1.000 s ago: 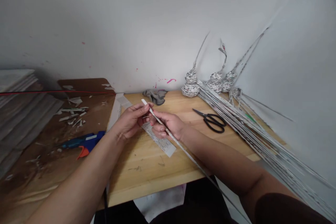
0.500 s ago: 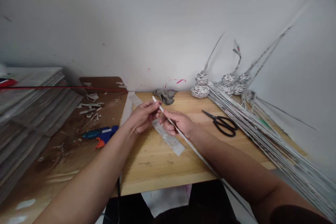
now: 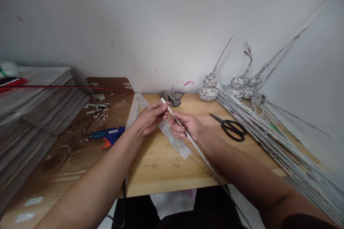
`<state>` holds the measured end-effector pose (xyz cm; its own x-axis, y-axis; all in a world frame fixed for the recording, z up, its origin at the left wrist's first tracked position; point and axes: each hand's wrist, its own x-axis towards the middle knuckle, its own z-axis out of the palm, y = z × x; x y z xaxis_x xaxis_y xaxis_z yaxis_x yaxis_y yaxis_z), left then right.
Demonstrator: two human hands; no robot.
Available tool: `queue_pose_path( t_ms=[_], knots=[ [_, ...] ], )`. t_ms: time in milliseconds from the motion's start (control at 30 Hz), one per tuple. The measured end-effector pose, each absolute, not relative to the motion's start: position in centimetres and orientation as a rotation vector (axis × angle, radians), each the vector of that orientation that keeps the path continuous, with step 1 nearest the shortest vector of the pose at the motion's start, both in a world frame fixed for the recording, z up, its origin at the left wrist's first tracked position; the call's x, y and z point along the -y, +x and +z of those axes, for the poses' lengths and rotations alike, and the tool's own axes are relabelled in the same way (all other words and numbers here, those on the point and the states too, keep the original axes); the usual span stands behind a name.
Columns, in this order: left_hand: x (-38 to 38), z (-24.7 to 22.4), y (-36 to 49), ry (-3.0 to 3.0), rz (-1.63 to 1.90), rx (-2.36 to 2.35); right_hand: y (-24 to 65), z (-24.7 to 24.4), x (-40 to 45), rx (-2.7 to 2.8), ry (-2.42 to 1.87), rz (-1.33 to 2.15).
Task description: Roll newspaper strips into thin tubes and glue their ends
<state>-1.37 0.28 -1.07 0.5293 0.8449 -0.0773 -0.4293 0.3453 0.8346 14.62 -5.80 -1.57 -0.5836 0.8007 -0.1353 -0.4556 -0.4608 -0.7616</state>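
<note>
A long, thin rolled newspaper tube (image 3: 200, 152) runs slantwise through both hands, its far end pointing up and left. My left hand (image 3: 153, 117) pinches it close to that tip between thumb and fingers. Just below, my right hand (image 3: 186, 126) grips the same tube with the thumb laid along it. The tube's lower end passes over the table edge past my right forearm. Beneath the hands a flat printed paper strip (image 3: 176, 142) lies on the wooden table, partly covered by my fingers.
Black-handled scissors (image 3: 231, 128) lie right of my hands, beside a bundle of paper tubes (image 3: 258, 128). Woven paper gourd shapes (image 3: 208, 87) stand by the wall. A grey cloth (image 3: 172, 98) lies behind. Leftward are a blue glue gun (image 3: 109, 135), paper scraps (image 3: 98, 109) and stacked newspapers (image 3: 34, 114).
The view has shifted slightly left, so everything appears a little further right. Both hands keep their hold on the tube, and its tip looks flatter and wider.
</note>
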Motion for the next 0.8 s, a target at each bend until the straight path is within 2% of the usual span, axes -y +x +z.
queue_pose_path(
  t_ms=[167,333,400,800],
  knots=[
    [-0.31,-1.14,-1.30,0.867,0.920,-0.586,14.76,-1.64,5.70,0.993,-0.670,2.016],
    [-0.51,-1.51,-1.28,0.894,0.917,-0.598,14.69,-1.67,5.52,1.214,-0.917,1.606],
    [-0.55,-1.57,-1.31,0.897,0.899,-0.593,14.69,-1.56,5.50,1.252,-0.948,1.550],
    [-0.48,-1.51,-1.30,0.933,0.897,-0.545,14.79,-1.13,5.59,1.046,-0.865,1.790]
  ],
)
